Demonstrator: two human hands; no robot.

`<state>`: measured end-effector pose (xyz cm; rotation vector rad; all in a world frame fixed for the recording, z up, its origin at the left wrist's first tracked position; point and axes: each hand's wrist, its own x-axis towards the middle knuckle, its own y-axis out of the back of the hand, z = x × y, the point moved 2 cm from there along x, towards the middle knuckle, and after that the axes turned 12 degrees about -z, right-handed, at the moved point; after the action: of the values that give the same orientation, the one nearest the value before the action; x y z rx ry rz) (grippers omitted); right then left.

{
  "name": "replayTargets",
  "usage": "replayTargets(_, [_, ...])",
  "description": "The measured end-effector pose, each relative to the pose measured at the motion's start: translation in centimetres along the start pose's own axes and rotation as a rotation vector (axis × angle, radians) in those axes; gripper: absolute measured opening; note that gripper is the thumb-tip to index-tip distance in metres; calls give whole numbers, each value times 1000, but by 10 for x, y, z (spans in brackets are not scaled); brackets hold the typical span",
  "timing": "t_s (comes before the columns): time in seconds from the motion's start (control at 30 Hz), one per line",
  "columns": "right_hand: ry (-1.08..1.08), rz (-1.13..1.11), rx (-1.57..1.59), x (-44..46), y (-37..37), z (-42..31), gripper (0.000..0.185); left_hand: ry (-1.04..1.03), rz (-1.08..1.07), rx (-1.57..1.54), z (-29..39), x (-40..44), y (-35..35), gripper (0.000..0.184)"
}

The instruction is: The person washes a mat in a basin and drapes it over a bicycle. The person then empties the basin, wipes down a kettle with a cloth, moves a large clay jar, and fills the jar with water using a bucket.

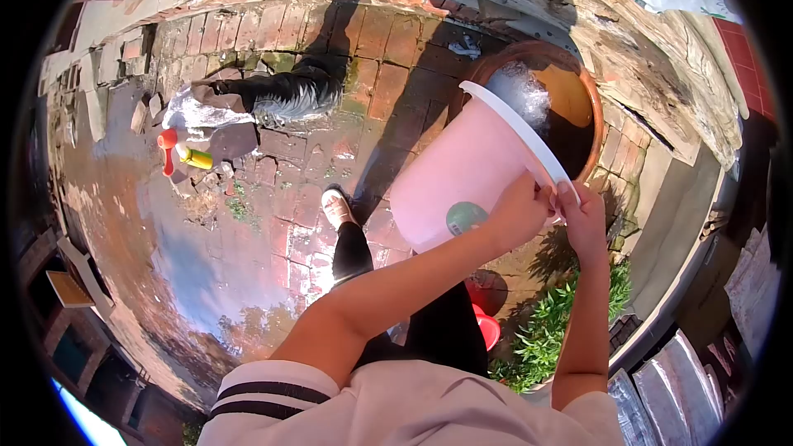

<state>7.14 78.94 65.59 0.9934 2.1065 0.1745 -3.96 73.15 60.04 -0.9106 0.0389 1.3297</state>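
Observation:
A large pink bucket (462,165) with a white rim and a green round sticker is tilted over a brown clay vat (593,116). Foamy, clear water (520,91) shows at the mouth of the vat, just past the bucket's rim. My left hand (526,211) is closed at the near edge of the bucket, its fingers by the white rim. Beside it, my right hand (585,219) pinches the same stretch of rim. The inside of the bucket is hidden from me.
Wet brick paving surrounds my shoe (337,206). To the left lie a red scoop-like object (168,149), a yellow bottle (197,157) and a dark bundle (289,92). Green plants (549,326) and a red basin (488,332) are close to my legs. Weathered timber (636,49) borders the vat.

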Motion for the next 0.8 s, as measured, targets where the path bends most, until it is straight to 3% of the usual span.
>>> replayTargets(0.1, [11,-101,-223,-36,-87,-55,37,179,17,-350,-33,-105,62,24])
replayTargets(0.23, [29,-272,-303,-36,-201,-84,33,320,204,-392,-139,-232,173,31])
replayTargets(0.3, [-26,-486,-187,-22,-260,-83,33,466,286,-435,-192,-283,238,34])
replayTargets(0.37, [-77,-643,-90,-8,-326,-74,34,633,426,-302,-208,-325,291,30])
replayTargets(0.43, [-66,-778,-55,8,-393,-57,38,471,642,159,-260,-361,356,29])
replayTargets(0.57, [61,-864,-381,45,-503,-35,48,-174,852,491,-92,-410,394,23])
replayTargets(0.63, [105,-850,-368,56,-542,-39,49,-426,807,911,-11,-430,399,26])
replayTargets(0.73, [175,-820,-522,87,-591,-26,49,-609,653,1527,82,-427,401,51])
replayTargets(0.8, [205,-761,-588,92,-615,-16,47,-554,497,1760,111,-413,406,60])
